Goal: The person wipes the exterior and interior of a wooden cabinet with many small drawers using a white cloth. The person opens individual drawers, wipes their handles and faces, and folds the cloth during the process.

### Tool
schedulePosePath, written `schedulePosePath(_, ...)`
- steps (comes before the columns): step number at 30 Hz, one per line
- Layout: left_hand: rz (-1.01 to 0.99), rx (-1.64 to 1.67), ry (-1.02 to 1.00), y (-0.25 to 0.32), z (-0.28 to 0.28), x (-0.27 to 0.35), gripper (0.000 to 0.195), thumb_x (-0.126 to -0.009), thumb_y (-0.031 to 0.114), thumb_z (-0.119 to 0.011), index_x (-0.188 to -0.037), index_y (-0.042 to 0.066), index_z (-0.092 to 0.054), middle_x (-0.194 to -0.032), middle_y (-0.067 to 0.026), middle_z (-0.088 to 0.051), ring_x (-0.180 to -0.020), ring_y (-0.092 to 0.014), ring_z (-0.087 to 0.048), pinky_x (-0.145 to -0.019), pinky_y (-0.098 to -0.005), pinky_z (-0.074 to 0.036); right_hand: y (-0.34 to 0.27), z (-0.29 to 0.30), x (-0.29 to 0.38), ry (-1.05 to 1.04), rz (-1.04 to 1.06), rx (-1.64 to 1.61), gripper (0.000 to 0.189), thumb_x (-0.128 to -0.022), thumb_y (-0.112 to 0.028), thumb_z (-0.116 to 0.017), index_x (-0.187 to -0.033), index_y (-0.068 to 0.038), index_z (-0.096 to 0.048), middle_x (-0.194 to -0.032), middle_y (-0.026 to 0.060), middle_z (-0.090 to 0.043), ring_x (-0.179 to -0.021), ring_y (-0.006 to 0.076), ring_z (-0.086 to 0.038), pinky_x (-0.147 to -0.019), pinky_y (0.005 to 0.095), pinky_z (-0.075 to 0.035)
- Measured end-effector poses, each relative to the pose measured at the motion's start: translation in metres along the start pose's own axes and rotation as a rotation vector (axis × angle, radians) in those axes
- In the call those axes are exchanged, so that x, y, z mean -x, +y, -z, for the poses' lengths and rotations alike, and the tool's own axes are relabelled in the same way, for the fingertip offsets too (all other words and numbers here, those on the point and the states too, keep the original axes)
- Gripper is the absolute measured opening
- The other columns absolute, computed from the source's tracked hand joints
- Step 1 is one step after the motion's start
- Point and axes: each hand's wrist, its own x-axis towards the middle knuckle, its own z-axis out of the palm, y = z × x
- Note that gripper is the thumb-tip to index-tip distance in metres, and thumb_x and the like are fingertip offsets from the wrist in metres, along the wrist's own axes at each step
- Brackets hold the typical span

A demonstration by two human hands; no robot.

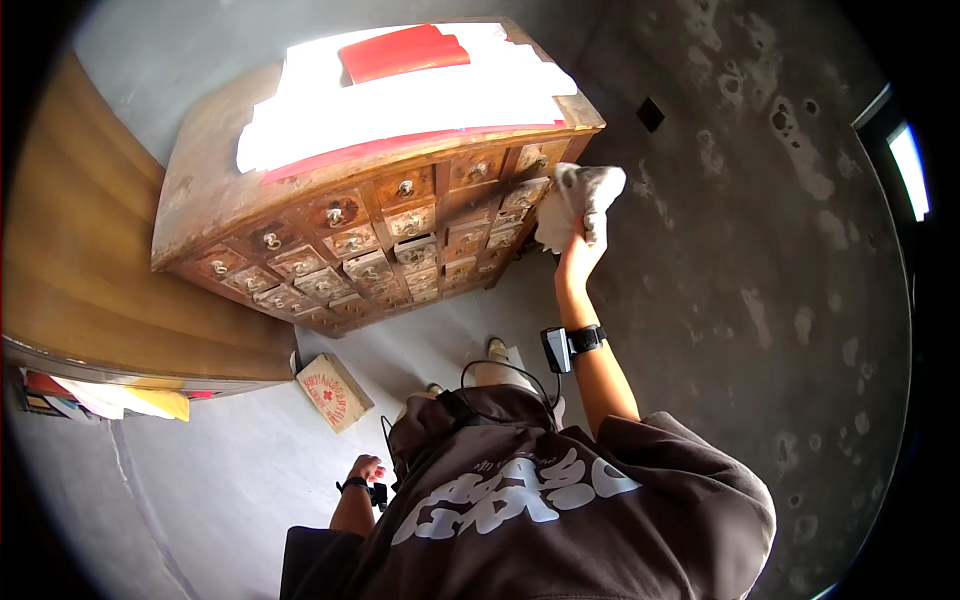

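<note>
My right hand (pixel 580 253) grips a crumpled pale cloth (pixel 577 196) with grey marks. The cloth is raised beside the front right corner of a worn wooden cabinet (pixel 442 176) with many small drawers; whether it touches the wood I cannot tell. Each drawer in the upper rows has a pale metal pull, and a few lower drawers stand slightly out. My left hand (pixel 367 468) hangs low by my side, fingers curled, with nothing visible in it. Both wrists wear strapped devices.
White sheets (pixel 420 101) and a folded red sheet (pixel 405 52) cover much of the cabinet top. A cardboard box (pixel 334 394) with red print stands on the grey floor. Left is a curved brown wooden panel (pixel 97 225); right, a stained grey wall (pixel 735 300). A cable (pixel 469 367) loops at my waist.
</note>
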Motion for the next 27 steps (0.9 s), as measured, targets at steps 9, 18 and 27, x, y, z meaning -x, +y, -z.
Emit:
schedulePosePath(9, -0.817, -0.399, 0.156, 0.101, -0.065, -0.046, 0.025, -0.094, 0.024, -0.055, -0.087, 0.005, -0.068, -0.072, -0.0107, -0.069, -0.063, -0.021, -0.067, -0.056, -0.0369, -0.053, 0.03, -0.055, -0.018, -0.496, 0.204, 0.312, 0.043, -0.089, 0.004, -0.056, -0.132, 0.004, -0.057, -0.127, 0.0239, -0.064, -0.123, 0.036, -0.06, -0.102, 0.0377, -0.047)
schedulePosePath(18, -0.615, 0.335, 0.05, 0.106, -0.125, -0.085, 0.024, -0.092, 0.027, -0.059, -0.09, 0.005, -0.07, -0.082, -0.0045, -0.067, -0.069, -0.018, -0.059, -0.063, -0.0352, -0.05, 0.114, 0.009, -0.026, -0.473, -0.231, 0.406, 0.042, -0.086, 0.001, -0.061, -0.128, 0.001, -0.064, -0.116, 0.018, -0.072, -0.112, 0.0277, -0.066, -0.095, 0.0351, -0.05)
schedulePosePath(27, -0.486, 0.158, 0.146, 0.083, -0.147, -0.044, 0.024, -0.092, 0.027, -0.059, -0.085, 0.006, -0.068, -0.079, -0.002, -0.065, -0.067, -0.015, -0.055, -0.06, -0.0324, -0.047, 0.005, 0.016, -0.059, -0.373, 0.07, 0.108, 0.042, -0.094, 0.004, -0.055, -0.136, 0.005, -0.056, -0.135, 0.0178, -0.062, -0.124, 0.0253, -0.059, -0.106, 0.0345, -0.043)
